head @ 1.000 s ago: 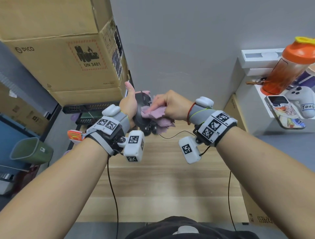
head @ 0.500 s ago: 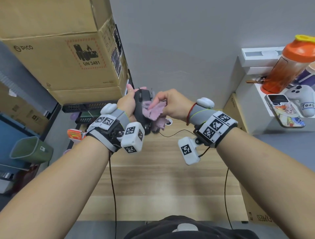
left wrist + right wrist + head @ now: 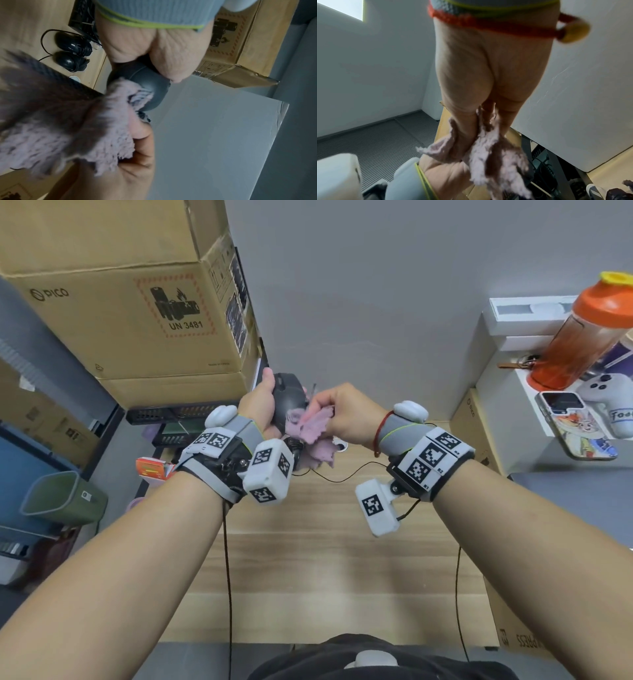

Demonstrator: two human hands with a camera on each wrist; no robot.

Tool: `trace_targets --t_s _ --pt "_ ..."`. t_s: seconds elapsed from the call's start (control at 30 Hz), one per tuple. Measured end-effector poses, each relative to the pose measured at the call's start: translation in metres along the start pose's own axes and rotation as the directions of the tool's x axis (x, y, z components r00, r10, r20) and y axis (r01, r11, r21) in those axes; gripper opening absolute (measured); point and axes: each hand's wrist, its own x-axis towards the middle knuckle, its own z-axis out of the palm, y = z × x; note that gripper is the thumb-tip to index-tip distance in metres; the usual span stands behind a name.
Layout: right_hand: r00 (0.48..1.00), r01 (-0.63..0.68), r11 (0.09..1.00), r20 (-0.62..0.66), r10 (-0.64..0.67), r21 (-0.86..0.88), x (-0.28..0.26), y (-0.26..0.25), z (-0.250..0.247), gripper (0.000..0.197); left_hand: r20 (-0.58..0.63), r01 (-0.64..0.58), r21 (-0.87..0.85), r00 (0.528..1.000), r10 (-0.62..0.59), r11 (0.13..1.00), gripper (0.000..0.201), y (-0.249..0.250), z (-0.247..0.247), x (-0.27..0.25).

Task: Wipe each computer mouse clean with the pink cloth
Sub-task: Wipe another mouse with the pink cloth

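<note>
My left hand (image 3: 263, 405) grips a black computer mouse (image 3: 287, 400) held up above the wooden desk (image 3: 308, 559). My right hand (image 3: 337, 412) pinches the pink cloth (image 3: 313, 428) and presses it against the right side of that mouse. In the left wrist view the cloth (image 3: 118, 97) lies over the lower part of the mouse (image 3: 150, 86), under my left thumb. Two more black mice (image 3: 72, 46) lie side by side on the desk with their cords. In the right wrist view the cloth (image 3: 488, 151) hangs from my curled fingers; the held mouse is hidden there.
Stacked cardboard boxes (image 3: 130, 302) stand at the left, with a green bin (image 3: 61, 498) below them. At the right a white shelf (image 3: 520, 378) carries an orange bottle (image 3: 582, 337), a phone (image 3: 579, 426) and a white controller. A grey wall is ahead. A thin black cable (image 3: 342, 474) crosses the desk.
Both hands have risen slightly with the mouse. The right hand has drawn the cloth along the mouse's side, and the left thumb now lies along its left edge.
</note>
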Motion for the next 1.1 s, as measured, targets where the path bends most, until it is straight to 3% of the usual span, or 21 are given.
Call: trace_targets --t_s 0.07,0.23,0.33,0.4,0.47,0.53,0.57,0.63,0.73,0.8,0.93,1.03,1.1 --pt "0.999 -0.025 1.0 0.029 0.025 -0.001 -0.001 0.001 -0.002 0.029 0.02 -0.039 0.009 0.999 0.039 0.999 0.055 0.006 0.003 -0.004" --pt "0.955 0.007 0.968 -0.29 0.068 0.25 0.01 0.003 -0.01 0.028 0.111 -0.071 0.08 0.992 0.062 0.994 0.036 -0.003 0.01 -0.015" --pt "0.937 0.001 0.961 -0.336 0.096 0.278 0.01 0.003 -0.008 0.026 0.092 -0.04 0.063 0.995 0.034 0.997 0.04 -0.012 0.012 -0.015" --pt "0.959 0.001 0.969 -0.275 0.069 0.246 0.006 0.005 -0.004 0.027 0.075 -0.02 0.052 0.997 0.016 0.998 0.039 -0.009 0.012 -0.014" --pt "0.994 -0.033 0.992 -0.104 0.046 0.118 0.0 0.008 -0.001 0.026 0.057 0.009 0.079 0.998 -0.013 0.997 0.028 -0.001 0.009 -0.014" --pt "0.99 -0.093 0.993 0.104 0.1 -0.067 -0.004 0.011 -0.002 0.022 0.058 0.046 0.166 0.997 -0.056 0.985 0.026 0.006 0.006 -0.014" --pt "0.982 -0.117 0.984 0.131 0.134 -0.132 -0.004 0.012 -0.005 0.022 0.076 0.064 0.234 0.994 -0.084 0.97 0.028 0.008 0.005 -0.015" --pt "0.985 -0.169 0.976 0.004 0.171 -0.139 -0.001 0.018 -0.016 0.026 0.088 0.086 0.374 0.988 -0.127 0.924 0.028 0.011 0.001 -0.017" --pt "0.934 -0.151 0.985 -0.315 0.169 0.083 0.004 0.023 -0.036 0.028 0.069 0.11 0.499 0.984 -0.166 0.86 0.028 0.011 -0.008 -0.018" --pt "0.92 -0.102 0.987 -0.366 0.142 0.126 0.01 0.024 -0.044 0.029 0.078 0.089 0.553 0.984 -0.157 0.829 0.025 0.007 -0.011 -0.017" --pt "0.981 -0.084 0.995 -0.17 0.093 0.059 0.014 0.019 -0.035 0.022 0.23 -0.152 0.67 0.973 -0.008 0.727 0.011 0.001 -0.004 -0.018" --pt "0.998 -0.055 0.997 -0.008 0.055 0.051 0.016 0.025 -0.026 0.024 0.286 -0.234 0.686 0.957 0.041 0.689 0.01 0.003 -0.002 -0.021" --pt "0.999 -0.045 0.998 0.013 0.046 -0.039 0.018 0.03 -0.023 0.018 0.292 -0.265 0.698 0.953 0.074 0.665 0.021 0.005 -0.003 -0.02"
